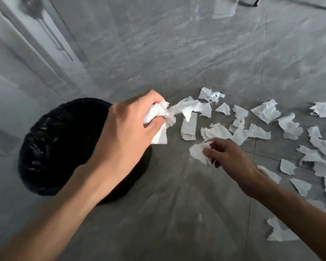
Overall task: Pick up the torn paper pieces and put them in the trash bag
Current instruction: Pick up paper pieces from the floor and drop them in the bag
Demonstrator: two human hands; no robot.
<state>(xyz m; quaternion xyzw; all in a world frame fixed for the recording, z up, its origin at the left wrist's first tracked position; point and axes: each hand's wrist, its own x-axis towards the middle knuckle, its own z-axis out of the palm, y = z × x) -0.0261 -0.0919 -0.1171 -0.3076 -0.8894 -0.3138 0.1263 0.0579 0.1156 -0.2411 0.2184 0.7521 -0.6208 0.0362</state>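
Observation:
My left hand is closed around a crumpled bunch of white paper pieces, held just past the right rim of the black trash bag. My right hand pinches one torn paper piece between thumb and fingers, low over the floor. Several more torn white paper pieces lie scattered on the grey floor to the right, from the middle out to the right edge.
The grey floor is covered with a wrinkled plastic sheet. A white door frame and wall run along the left. Strips of clear tape and a dark cable sit at the far top.

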